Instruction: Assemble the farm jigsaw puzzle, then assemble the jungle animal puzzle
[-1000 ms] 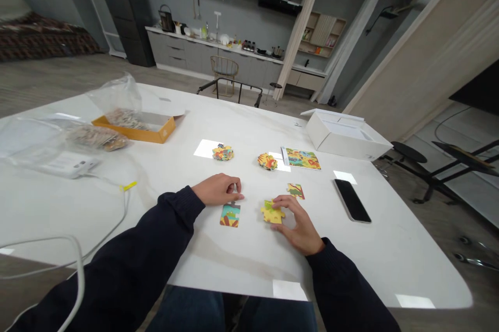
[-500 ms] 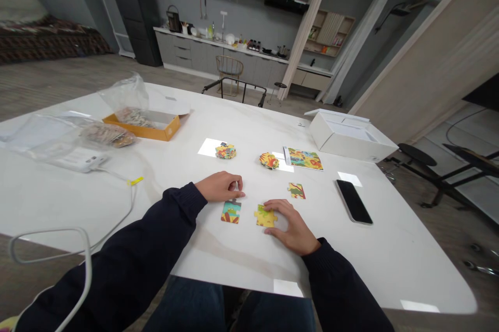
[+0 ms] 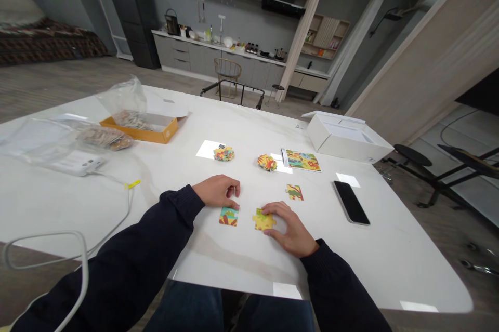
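Our right hand point(image 3: 290, 229) curves over a knobbed yellow cardboard puzzle piece point(image 3: 263, 221), gripping it against the smooth white table point(image 3: 353, 264). Our loosely curled left hand point(image 3: 215, 191) grasps nothing, its fingertips at the far edge of a square-cut teal piece point(image 3: 228, 216). A narrow gap separates the pieces.

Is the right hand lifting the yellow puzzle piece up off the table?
No, the right hand rests on the yellow piece, which lies flat on the table.
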A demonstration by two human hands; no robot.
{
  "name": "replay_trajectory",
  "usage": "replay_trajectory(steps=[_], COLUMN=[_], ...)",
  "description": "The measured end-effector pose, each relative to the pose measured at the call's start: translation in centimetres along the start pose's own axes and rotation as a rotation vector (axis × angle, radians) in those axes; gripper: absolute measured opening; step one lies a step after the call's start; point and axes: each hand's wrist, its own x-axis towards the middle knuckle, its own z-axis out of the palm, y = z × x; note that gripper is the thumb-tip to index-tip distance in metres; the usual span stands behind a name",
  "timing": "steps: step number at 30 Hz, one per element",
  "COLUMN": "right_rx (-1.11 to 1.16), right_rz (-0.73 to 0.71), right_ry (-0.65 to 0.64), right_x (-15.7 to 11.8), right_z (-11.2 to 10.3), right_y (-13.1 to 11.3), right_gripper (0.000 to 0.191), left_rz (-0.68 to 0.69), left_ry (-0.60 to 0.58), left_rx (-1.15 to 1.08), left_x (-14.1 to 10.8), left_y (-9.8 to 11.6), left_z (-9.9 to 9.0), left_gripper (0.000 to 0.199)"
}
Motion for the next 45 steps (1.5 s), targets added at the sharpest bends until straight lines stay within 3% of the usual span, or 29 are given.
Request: replay_trajectory(steps=[11,14,21,26,38,45], right_rx=[0.006,-0.038,-0.311,-0.475,-0.439,-0.446], right_rz=[-0.01,0.016,0.028,0.083,0.157,0.053], right_ry=[-0.001,0.084,0.46,0.441,0.496,0.591], right_x=[0.0,0.9,9.0,12.9,13.0,12.7], right_z=[-0.1,-0.6,-2.6,-1.6,-0.6,-1.7], right_y=[-0.2,0.2,5.2,8.6,10.0,7.3], right_gripper=[0.042,0.042,0.041,0.042,0.034,0.029], left_rz=[-0.006,-0.011,-0.021,-0.028,-0.007,-0.013], left_ry=[0.0,-0.005,0.011,0.005,0.007,0.007], left_rx=[0.025,0.022,0.011,0.003,0.009,0.022], left_x=[0.1,0.0,-0.1,-0.1,0.1,0.0], left_y=[0.0,0.2,0.3,0.3,-0.2,0.1], left_z=[0.0,-0.1,-0.1,-0.2,0.0,0.0], left_gripper=[0.038,0.036,0.035,0.034,0.036,0.035])
